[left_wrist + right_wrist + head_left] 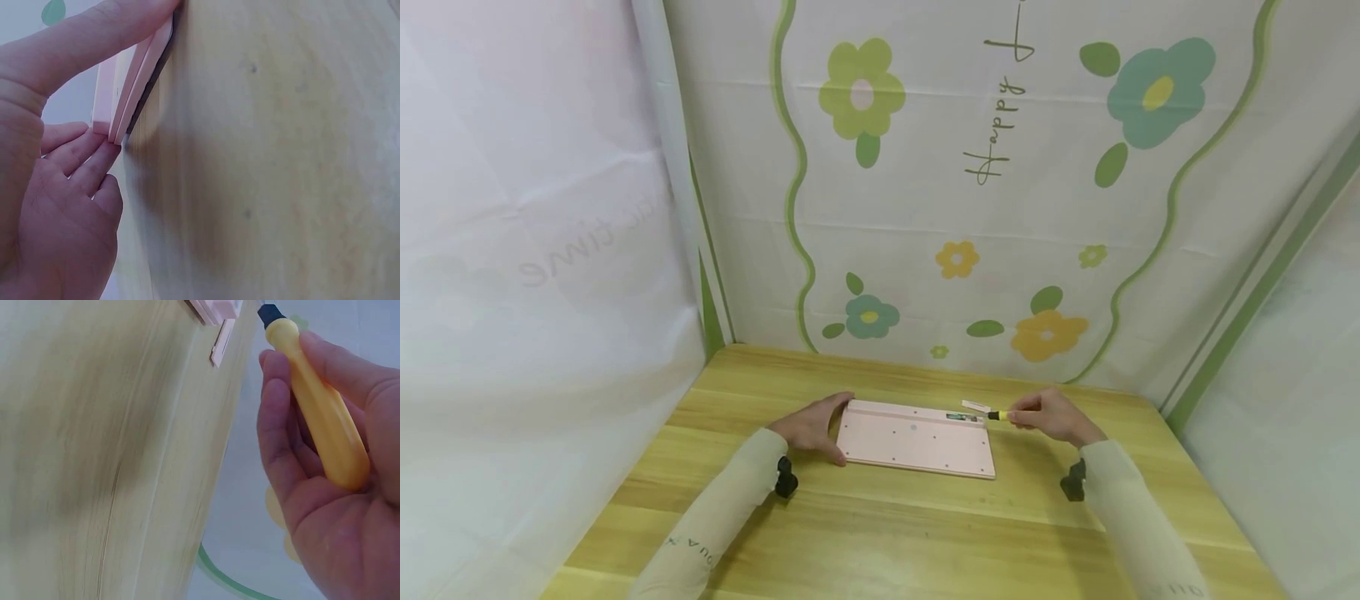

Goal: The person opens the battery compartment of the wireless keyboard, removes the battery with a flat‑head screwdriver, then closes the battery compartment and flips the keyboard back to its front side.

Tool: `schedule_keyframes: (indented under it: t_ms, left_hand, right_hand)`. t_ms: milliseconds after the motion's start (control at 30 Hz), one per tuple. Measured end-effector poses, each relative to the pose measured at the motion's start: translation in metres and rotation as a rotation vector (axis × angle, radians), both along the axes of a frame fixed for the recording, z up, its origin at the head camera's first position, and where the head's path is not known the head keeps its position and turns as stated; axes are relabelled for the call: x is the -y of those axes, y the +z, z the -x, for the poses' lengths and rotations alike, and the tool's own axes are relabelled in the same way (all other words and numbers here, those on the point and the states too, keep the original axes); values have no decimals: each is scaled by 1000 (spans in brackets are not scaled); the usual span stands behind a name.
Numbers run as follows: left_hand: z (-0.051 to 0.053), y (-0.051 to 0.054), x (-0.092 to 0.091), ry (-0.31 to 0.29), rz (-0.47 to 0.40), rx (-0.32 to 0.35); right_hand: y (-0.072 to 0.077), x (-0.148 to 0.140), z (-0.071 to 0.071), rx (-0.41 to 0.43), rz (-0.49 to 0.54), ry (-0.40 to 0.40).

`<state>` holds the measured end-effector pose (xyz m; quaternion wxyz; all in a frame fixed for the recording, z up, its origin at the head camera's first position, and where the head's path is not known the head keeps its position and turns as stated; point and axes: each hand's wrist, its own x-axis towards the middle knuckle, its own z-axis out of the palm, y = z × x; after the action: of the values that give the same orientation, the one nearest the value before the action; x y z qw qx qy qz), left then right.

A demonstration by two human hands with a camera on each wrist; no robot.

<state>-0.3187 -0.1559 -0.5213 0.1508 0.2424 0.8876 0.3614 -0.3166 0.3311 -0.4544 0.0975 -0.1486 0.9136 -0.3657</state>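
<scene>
A pink keyboard (917, 446) lies face down on the wooden table, small screws dotted over its underside. Along its raised back strip, at the right, a battery compartment (962, 417) is uncovered, with what look like batteries inside. My left hand (811, 427) grips the keyboard's left end, thumb at the near corner and fingers at the far one. In my right hand (1051, 415) is a screwdriver with a yellow handle (328, 419) and black collar; its tip points at the compartment's right end. Whether the tip touches is too small to tell. A slim pink cover (976, 406) lies just behind the compartment.
The wooden table (880, 533) reaches back to a white flowered curtain (910, 200). More white cloth hangs at the left (535, 250) and right (1292, 333). A dark wrist mount (786, 477) sits on the left sleeve, another (1073, 482) on the right.
</scene>
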Motion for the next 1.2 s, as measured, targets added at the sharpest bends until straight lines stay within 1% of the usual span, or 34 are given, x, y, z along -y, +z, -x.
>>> schedule_keyframes:
  t_ms: [100, 267, 433, 600, 800, 900, 1033, 1200]
  left_hand:
    - [1, 0, 0, 1, 2, -6]
    - [-1, -1, 0, 3, -6, 0]
    - [-5, 1, 0, 13, -10, 10]
    - [-7, 0, 0, 20, 0, 5]
    - [-6, 2, 0, 11, -4, 1]
    - [-5, 3, 0, 8, -8, 0]
    - [-4, 3, 0, 7, -7, 0]
    - [-4, 3, 0, 6, 2, -12]
  right_hand:
    - [2, 1, -2, -52, -34, 11]
    - [1, 0, -4, -96, -39, 39]
    - [-3, -8, -7, -132, -64, 28]
    - [-8, -21, -14, -202, -95, -26]
    - [-15, -32, -20, -272, -109, -132]
    - [-17, -33, -25, -276, -102, -174]
    - [-24, -32, -29, -275, -101, -227]
    - [-36, -30, -29, -294, -100, -300]
